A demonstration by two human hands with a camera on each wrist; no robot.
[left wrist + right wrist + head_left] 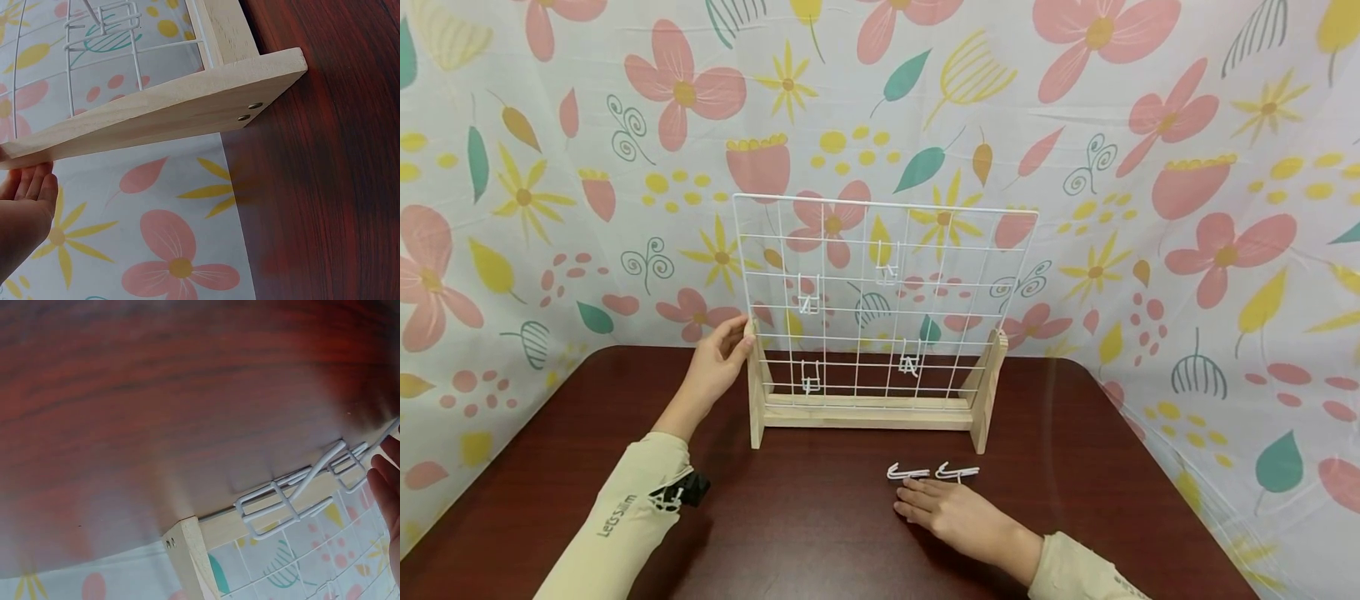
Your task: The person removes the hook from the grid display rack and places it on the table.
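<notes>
A white wire grid point(883, 300) stands upright in a wooden base point(865, 412) on a dark red-brown table point(820, 533). Several white wire hooks point(808, 304) hang on the grid. My left hand point(722, 358) touches the top of the base's left upright with relaxed fingers point(31, 184). Two loose white hooks point(932, 472) lie on the table in front of the base. My right hand point(940, 508) lies flat on the table just behind them, fingertips point(381, 481) close to the hooks point(294, 500).
A floral cloth point(550, 167) hangs behind and to both sides of the table. The table's rounded right edge point(1150, 467) lies beyond the base's right foot point(988, 392).
</notes>
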